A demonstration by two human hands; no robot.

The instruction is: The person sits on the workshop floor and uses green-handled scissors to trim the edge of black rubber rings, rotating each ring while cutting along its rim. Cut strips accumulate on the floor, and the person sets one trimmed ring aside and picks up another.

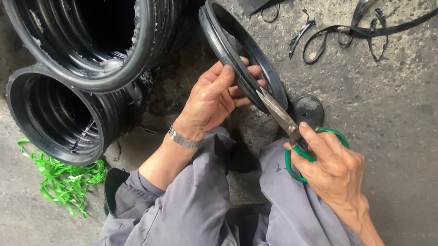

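- Right hand (334, 172), nearest, fingers through the green-handled scissors (294, 134), closed round the handles; blades meet the ring's rim.
- Left hand (213, 97) pinches the black rubber ring (227, 50), thumb on top, holding it tilted above the concrete floor (424, 108).
- Left: two stacks of black rings (66, 116), green strapping (64, 179) beside them.
- Farthest: black rubber trimmings (350, 28) lie on the floor.

The left hand (213, 97) is raised from a bent wrist, back toward the camera, fingers curled over and thumb pressed in a closed grip. The right hand (332, 169) lies lower over the right knee, fingers hooked and closed, index finger stretched forward
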